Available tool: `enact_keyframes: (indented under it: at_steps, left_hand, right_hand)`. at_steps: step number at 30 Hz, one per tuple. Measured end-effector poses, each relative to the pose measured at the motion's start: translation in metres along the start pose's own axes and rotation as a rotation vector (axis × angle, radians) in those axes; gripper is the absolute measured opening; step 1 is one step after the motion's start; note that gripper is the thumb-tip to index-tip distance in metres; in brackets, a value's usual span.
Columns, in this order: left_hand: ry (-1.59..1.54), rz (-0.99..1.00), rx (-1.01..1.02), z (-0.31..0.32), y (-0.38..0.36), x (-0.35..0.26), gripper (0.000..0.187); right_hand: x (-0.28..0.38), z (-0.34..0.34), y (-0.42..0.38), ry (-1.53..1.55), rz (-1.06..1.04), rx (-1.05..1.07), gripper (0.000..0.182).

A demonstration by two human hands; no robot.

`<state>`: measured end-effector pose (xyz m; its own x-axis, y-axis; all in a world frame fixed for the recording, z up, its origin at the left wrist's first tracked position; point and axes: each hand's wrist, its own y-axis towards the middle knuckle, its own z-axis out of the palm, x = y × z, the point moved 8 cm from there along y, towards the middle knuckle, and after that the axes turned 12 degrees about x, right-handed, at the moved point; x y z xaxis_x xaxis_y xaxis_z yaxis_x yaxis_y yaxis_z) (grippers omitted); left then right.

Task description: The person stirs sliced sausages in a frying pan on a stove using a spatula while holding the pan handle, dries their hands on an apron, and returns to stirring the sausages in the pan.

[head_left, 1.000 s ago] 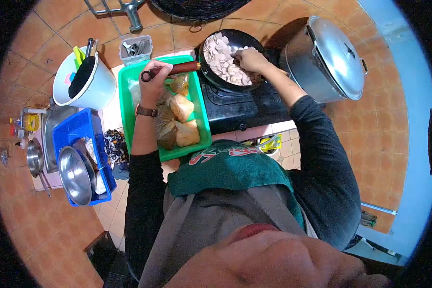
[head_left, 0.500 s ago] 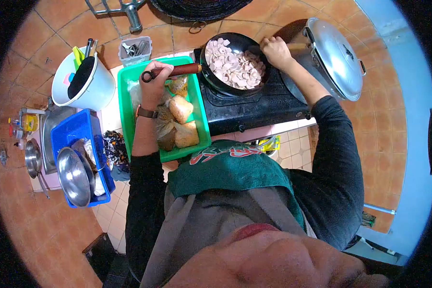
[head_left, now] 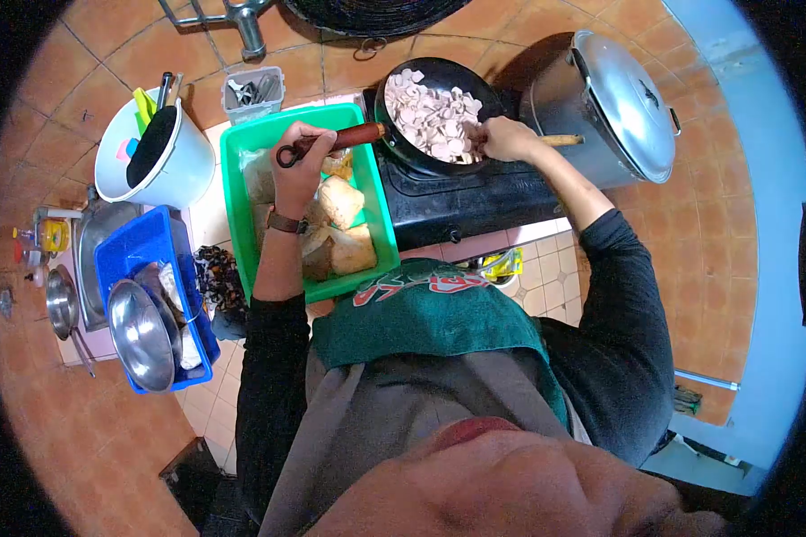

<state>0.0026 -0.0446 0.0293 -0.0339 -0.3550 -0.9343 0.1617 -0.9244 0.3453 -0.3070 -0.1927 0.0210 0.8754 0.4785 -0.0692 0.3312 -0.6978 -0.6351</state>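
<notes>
A black wok (head_left: 475,85) stands on the black stove, with many pale sliced pieces (head_left: 434,115) gathered in its left and lower part. My left hand (head_left: 304,154) is closed round the wok's brown wooden handle (head_left: 356,136), above the green tray. At the wok's lower right rim, my right hand (head_left: 510,141) is closed on a utensil whose wooden handle (head_left: 562,140) sticks out to the right. The utensil's other end is hidden by the hand and the pieces.
The green tray (head_left: 383,228) holds several filled bags. A large lidded pot (head_left: 569,112) stands right of the stove (head_left: 475,206). To the left are a white bucket (head_left: 188,161), a blue basket (head_left: 208,336) with metal bowls, and a small utensil box (head_left: 255,112).
My right hand has moved down and left, from the wok's upper right rim to its lower right. The sliced pieces have shifted up and left, while the wok handle has moved slightly right.
</notes>
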Motion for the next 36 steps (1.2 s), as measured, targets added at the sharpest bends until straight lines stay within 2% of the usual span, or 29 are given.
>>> enact_keyframes:
  at_steps: [2, 3, 5, 7, 9, 11, 13, 14, 16, 17, 18, 20, 21, 22, 24, 26, 28, 29, 30, 36]
  left_hand:
    - [-0.086, -0.013, 0.006, 0.000, 0.000, 0.004, 0.011]
    - [-0.086, -0.014, 0.008, 0.000, -0.001, 0.003, 0.011]
    - [-0.086, -0.023, 0.017, 0.001, 0.000, 0.001, 0.011]
    - [-0.036, -0.022, 0.014, 0.000, -0.001, 0.000, 0.011]
    - [0.012, -0.020, 0.012, -0.001, -0.002, -0.003, 0.011]
    - [0.072, -0.006, 0.029, 0.000, -0.001, -0.009, 0.012]
    - [0.016, -0.026, 0.032, 0.000, -0.001, -0.003, 0.012]
    - [-0.038, -0.049, 0.033, 0.000, -0.001, 0.001, 0.012]
    - [-0.047, -0.051, 0.030, 0.000, -0.002, 0.002, 0.012]
    - [-0.058, -0.051, 0.025, 0.000, -0.002, 0.002, 0.011]
    - [-0.058, -0.051, 0.026, 0.001, -0.002, 0.001, 0.011]
    - [-0.070, -0.088, 0.009, 0.000, -0.004, 0.003, 0.012]
    - [-0.070, -0.090, 0.006, -0.001, -0.005, 0.003, 0.012]
    - [-0.055, -0.095, 0.020, -0.001, -0.005, 0.004, 0.012]
    - [-0.042, -0.099, 0.036, 0.000, -0.004, 0.004, 0.012]
    - [-0.029, -0.080, 0.045, 0.000, -0.004, 0.004, 0.012]
    - [-0.029, -0.081, 0.041, 0.000, -0.004, 0.005, 0.012]
    - [-0.029, -0.082, 0.034, 0.000, -0.005, 0.006, 0.012]
    - [-0.028, -0.083, 0.035, 0.001, -0.005, 0.004, 0.012]
    - [-0.054, -0.059, -0.017, 0.002, -0.006, 0.007, 0.011]
  right_hand:
    - [0.019, -0.002, -0.008, 0.147, -0.124, 0.032, 0.033]
    - [0.014, 0.011, 0.013, 0.176, -0.110, 0.031, 0.033]
    - [0.039, 0.000, 0.004, 0.200, -0.141, -0.041, 0.034]
    - [0.034, 0.010, 0.031, 0.212, -0.136, -0.042, 0.034]
    - [0.022, 0.014, 0.055, 0.393, -0.180, -0.138, 0.033]
    - [0.018, 0.012, 0.067, 0.425, -0.166, -0.150, 0.032]
    - [0.013, 0.005, 0.072, 0.473, -0.122, -0.177, 0.030]
    - [0.012, -0.003, 0.068, 0.449, -0.181, -0.225, 0.031]
    - [-0.004, -0.006, 0.076, 0.513, -0.063, -0.209, 0.028]
    - [-0.009, -0.002, 0.076, 0.750, -0.160, -0.122, 0.021]
    - [-0.010, -0.008, 0.077, 0.709, -0.157, -0.163, 0.021]
    - [-0.027, -0.007, 0.076, 0.805, -0.108, -0.044, 0.022]
    - [-0.023, -0.025, 0.059, 0.750, -0.139, -0.130, 0.023]
    - [-0.035, -0.026, 0.066, 0.792, -0.100, -0.131, 0.024]
    - [-0.046, -0.049, 0.067, 0.641, -0.100, -0.264, 0.025]
    - [-0.039, -0.057, 0.062, 0.556, -0.168, -0.269, 0.028]
    - [-0.035, -0.069, 0.057, 0.169, 0.074, -0.492, 0.032]
    - [-0.032, -0.060, 0.053, 0.196, 0.204, -0.338, 0.034]
    - [-0.025, -0.052, 0.054, 0.233, 0.184, -0.368, 0.032]
    - [0.006, -0.015, 0.036, 0.153, -0.005, -0.240, 0.030]
